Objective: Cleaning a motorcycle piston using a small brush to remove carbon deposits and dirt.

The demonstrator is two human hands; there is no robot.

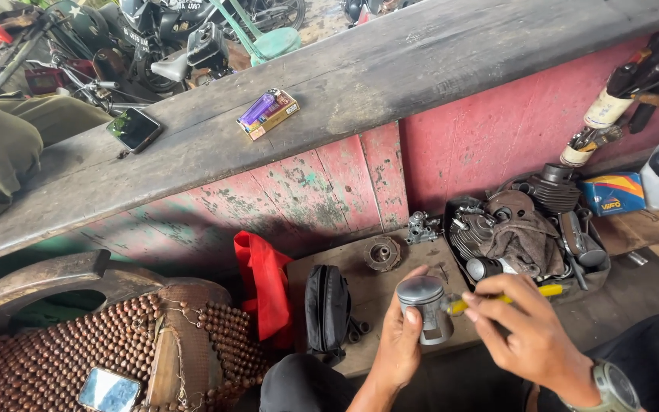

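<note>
Your left hand (400,343) grips the piston (425,307) above your lap, in front of the board (360,286), while your right hand (524,336) pinches a yellow-handled tool (497,299) against its side. If the tool slips, it may scratch the skirt or jab your thumb; a loosening grip would drop the piston to the floor.

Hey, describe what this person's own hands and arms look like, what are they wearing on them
Both hands are bare, with no gloves. The left hand shows no ring, watch or band, and its forearm is uncovered, with no sleeve in view. The right hand has a wristwatch with a grey-green round case and matching strap on the wrist. No sleeve shows on that arm either.
</note>
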